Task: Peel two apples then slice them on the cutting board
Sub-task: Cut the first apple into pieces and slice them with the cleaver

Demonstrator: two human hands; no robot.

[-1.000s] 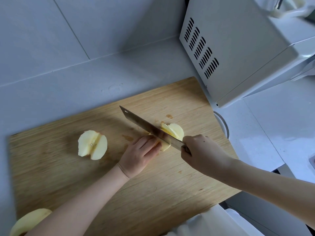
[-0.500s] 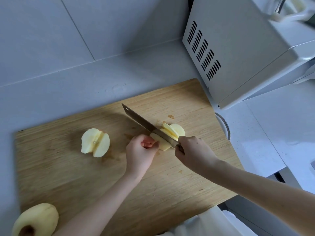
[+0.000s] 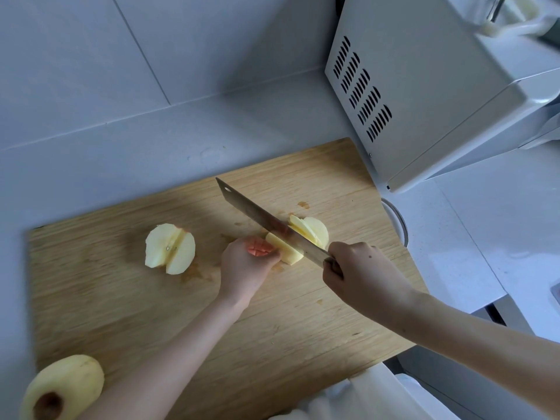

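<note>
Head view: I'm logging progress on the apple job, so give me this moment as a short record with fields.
surface: wooden cutting board on the counter
knife: gripped by the right hand, blade down on the apple piece
left hand: curled fingers hold the apple piece beside the blade
slices: leaning together right of the blade
split half: two wedges, left of the left hand
whole apple: peeled, uncut, at the board's near left corner
behind: white microwave

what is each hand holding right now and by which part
The right hand grips the knife by its handle, blade across the apple piece. The left hand holds that apple piece at its left end, beside the blade.
</note>
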